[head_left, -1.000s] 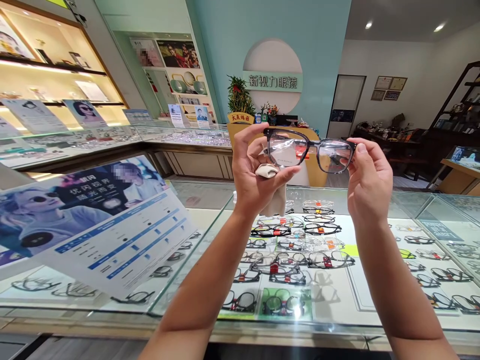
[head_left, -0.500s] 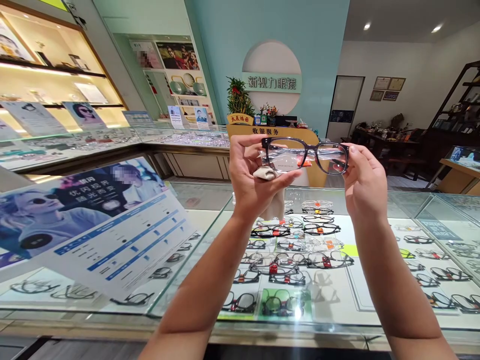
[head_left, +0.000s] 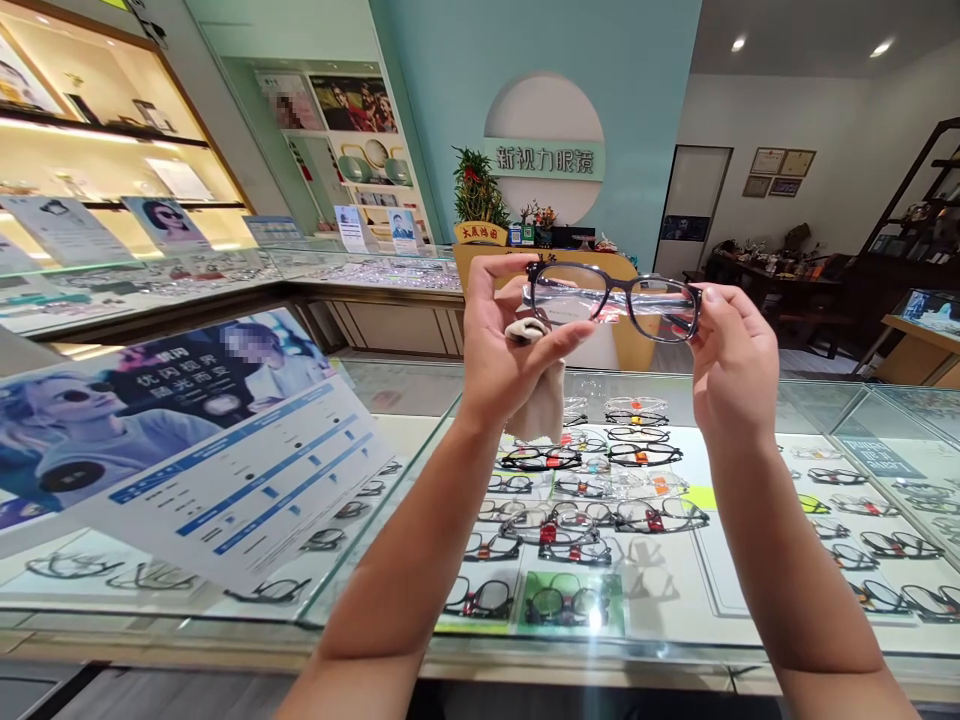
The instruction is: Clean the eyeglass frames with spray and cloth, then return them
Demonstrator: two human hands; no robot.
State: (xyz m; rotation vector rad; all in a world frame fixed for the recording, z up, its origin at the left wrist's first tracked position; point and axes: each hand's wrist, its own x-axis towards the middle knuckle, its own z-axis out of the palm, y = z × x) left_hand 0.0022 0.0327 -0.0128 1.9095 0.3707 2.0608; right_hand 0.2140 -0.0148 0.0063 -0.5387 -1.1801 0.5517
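A pair of dark-rimmed eyeglasses is held up in front of me above the glass counter, its lenses clear and its temples folded out away from me. At the left end of the frame, my left hand grips the rim with its fingers, its thumb stretched under the lens. A beige cloth is also in that hand, bunched at the palm and hanging below. My right hand pinches the right hinge corner between thumb and fingers. A label and something red show through the lenses.
Beneath my arms a glass display case holds rows of eyeglasses. A printed advertising board leans over the counter at left. Further back stand another display counter and a yellow service desk.
The left end of the eyeglasses has risen slightly with my left hand. The thumb has shifted a little left below the lens, and more of the hanging cloth shows.
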